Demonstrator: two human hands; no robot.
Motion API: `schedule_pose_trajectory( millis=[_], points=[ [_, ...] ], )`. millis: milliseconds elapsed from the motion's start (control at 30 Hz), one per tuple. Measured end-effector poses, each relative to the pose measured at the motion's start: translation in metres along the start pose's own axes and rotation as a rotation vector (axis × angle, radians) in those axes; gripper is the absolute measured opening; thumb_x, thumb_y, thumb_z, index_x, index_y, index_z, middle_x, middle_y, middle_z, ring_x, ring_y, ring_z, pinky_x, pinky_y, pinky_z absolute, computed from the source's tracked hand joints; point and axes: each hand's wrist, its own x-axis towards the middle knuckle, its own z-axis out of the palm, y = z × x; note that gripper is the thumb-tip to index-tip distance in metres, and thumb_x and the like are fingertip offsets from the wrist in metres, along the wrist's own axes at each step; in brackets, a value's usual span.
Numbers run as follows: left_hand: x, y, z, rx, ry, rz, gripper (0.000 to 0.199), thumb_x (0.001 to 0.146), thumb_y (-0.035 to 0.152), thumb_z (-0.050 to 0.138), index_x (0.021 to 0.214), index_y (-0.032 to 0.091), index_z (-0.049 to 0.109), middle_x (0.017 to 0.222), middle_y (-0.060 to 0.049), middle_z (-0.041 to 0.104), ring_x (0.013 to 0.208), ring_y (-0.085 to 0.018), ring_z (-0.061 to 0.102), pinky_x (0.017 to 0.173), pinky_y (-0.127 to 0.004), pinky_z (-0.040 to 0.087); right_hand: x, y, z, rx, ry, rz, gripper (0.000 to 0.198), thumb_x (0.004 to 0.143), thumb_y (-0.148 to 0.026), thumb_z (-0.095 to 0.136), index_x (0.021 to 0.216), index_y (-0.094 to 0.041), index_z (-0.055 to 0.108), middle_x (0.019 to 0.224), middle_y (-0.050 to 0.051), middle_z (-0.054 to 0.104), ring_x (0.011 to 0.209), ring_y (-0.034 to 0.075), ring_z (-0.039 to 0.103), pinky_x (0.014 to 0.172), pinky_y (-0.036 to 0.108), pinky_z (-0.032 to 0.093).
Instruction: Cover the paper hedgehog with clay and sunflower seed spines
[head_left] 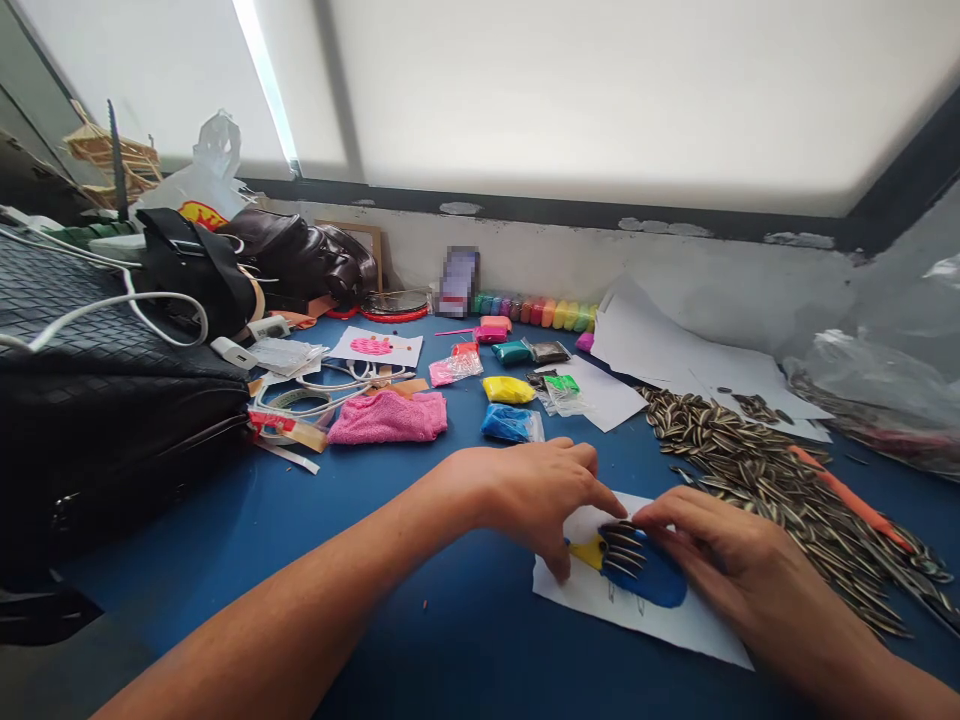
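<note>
A pink cloth (388, 416) lies on the blue table (300, 540), left of a blue packet (510, 423). Next, the left hand (536, 490) spreads thumb and fingers, gripping nothing, at the white paper (645, 625) bearing a blue shape (664, 585) with a yellow tip (589, 552) and a row of striped seeds (625, 553). The right hand (739, 550) bunches its fingertips at the shape's upper edge — whether they pinch a seed, I cannot tell — and beyond lies a seed pile (757, 470).

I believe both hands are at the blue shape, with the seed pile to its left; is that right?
Not quite: the head view shows the seed pile to the right of the blue shape, with the left hand and right hand indeed at it.
</note>
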Motion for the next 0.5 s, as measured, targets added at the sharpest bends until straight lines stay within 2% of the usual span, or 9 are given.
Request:
schedule_pose_trajectory(
  millis=[300, 500],
  points=[
    [0.0011, -0.0011, 0.0017, 0.008, 0.018, 0.015, 0.078, 0.074, 0.036, 0.079, 0.144, 0.03, 0.047, 0.117, -0.006, 0.047, 0.11, -0.022, 0.049, 0.1, -0.032, 0.039, 0.0002, 0.0015, 0.0004, -0.029, 0.018, -0.068, 0.027, 0.098, -0.033, 0.046, 0.097, -0.028, 0.072, 0.081, 0.002, 0.068, 0.066, 0.015, 0.065, 0.058, 0.025, 0.049],
    [0.0, -0.001, 0.0016, 0.011, 0.016, 0.021, 0.07, 0.075, 0.036, 0.078, 0.14, 0.03, 0.052, 0.119, -0.006, 0.046, 0.112, -0.022, 0.048, 0.101, -0.033, 0.038, 0.0011, -0.0011, -0.0005, -0.077, -0.017, -0.084, 0.032, 0.1, -0.032, 0.041, 0.093, -0.028, 0.072, 0.081, 0.002, 0.066, 0.067, 0.014, 0.064, 0.058, 0.024, 0.049]
  ],
)
